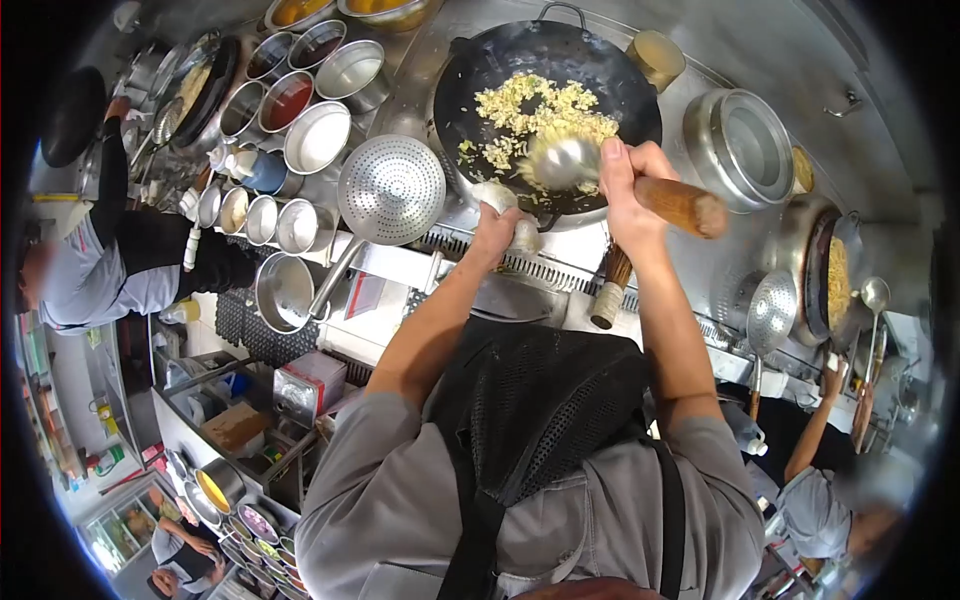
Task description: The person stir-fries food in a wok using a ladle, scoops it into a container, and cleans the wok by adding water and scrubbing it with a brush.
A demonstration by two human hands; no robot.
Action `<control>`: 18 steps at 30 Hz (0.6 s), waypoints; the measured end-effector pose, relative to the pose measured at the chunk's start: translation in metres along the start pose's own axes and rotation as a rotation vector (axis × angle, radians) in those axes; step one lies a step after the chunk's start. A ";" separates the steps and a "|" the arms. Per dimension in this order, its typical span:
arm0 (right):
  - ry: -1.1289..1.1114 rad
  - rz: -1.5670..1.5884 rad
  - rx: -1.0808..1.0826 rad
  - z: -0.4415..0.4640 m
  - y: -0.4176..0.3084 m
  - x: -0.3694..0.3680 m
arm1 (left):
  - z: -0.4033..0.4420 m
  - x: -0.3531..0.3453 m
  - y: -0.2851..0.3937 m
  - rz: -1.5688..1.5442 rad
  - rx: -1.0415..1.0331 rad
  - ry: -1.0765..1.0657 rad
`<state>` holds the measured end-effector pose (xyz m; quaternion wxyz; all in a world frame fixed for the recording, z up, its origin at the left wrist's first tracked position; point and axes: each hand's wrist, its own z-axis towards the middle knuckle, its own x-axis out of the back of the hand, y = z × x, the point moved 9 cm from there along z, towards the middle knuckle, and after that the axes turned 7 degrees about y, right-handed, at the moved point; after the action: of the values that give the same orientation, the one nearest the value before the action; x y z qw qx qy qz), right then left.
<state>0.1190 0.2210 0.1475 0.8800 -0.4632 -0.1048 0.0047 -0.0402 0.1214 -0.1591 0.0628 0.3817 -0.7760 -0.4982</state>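
A large dark wok (460, 100) sits on the stove at the top centre, with yellow and white chopped food (535, 105) spread over its base. My left hand (495, 230) is closed around a white cloth (493, 194) at the wok's near edge. The wooden handle (680, 205) of a ladle is in my right hand (635, 190), at the lower right of the wok. The metal ladle bowl (563, 163), blurred, touches or hovers over the food; which of the two cannot be made out.
A perforated strainer (391, 190) lies left of the wok, near metal containers (318, 137) of sauces and powders. A round metal pot (740, 150) stands to the right. Co-workers (110, 250) (820, 500) work at both sides, one by another wok (820, 265).
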 end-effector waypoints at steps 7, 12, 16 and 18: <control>0.295 0.304 -0.023 0.043 -0.027 0.028 | 0.019 0.011 -0.019 0.136 -0.008 0.004; 0.321 0.327 -0.186 0.067 0.061 0.011 | 0.016 0.012 -0.005 0.267 -0.044 -0.015; 0.598 0.149 -0.008 0.083 0.014 0.047 | 0.017 0.010 0.005 0.279 -0.074 -0.082; 0.590 0.226 0.029 0.074 0.064 0.028 | 0.011 0.004 0.007 0.191 0.002 -0.148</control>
<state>0.1386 0.3207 0.1409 0.8728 -0.4406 0.2075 -0.0306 -0.0521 0.1281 -0.1600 0.0522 0.2682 -0.8118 -0.5161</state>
